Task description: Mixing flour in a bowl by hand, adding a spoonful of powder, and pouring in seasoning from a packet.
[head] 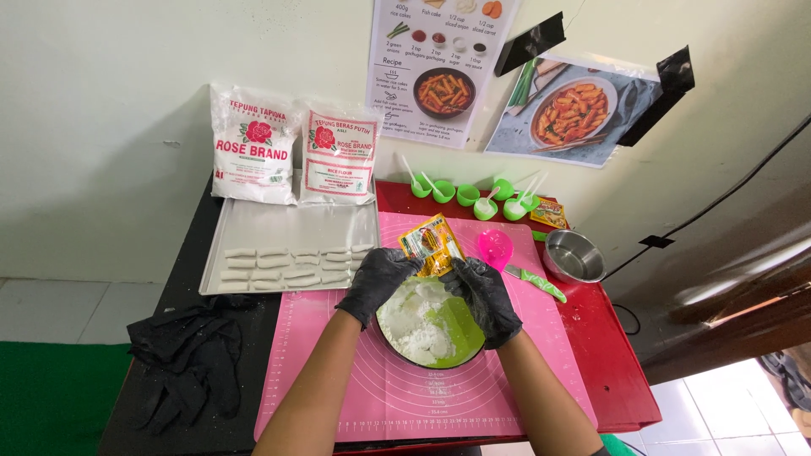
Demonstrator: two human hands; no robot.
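Pink silicone mat (507, 371) covers the red table, a metal tray (287, 228) of white dough sticks at ten o'clock. Both black-gloved hands, left hand (382, 279) and right hand (483, 297), grasp a yellow sachet (431, 243) over the green bowl (460, 331) of white flour; a steel bowl (574, 256) sits at two o'clock.

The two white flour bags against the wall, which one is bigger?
The left flour bag is bigger: it stands taller and wider than the right flour bag, which leans beside it behind the metal tray.
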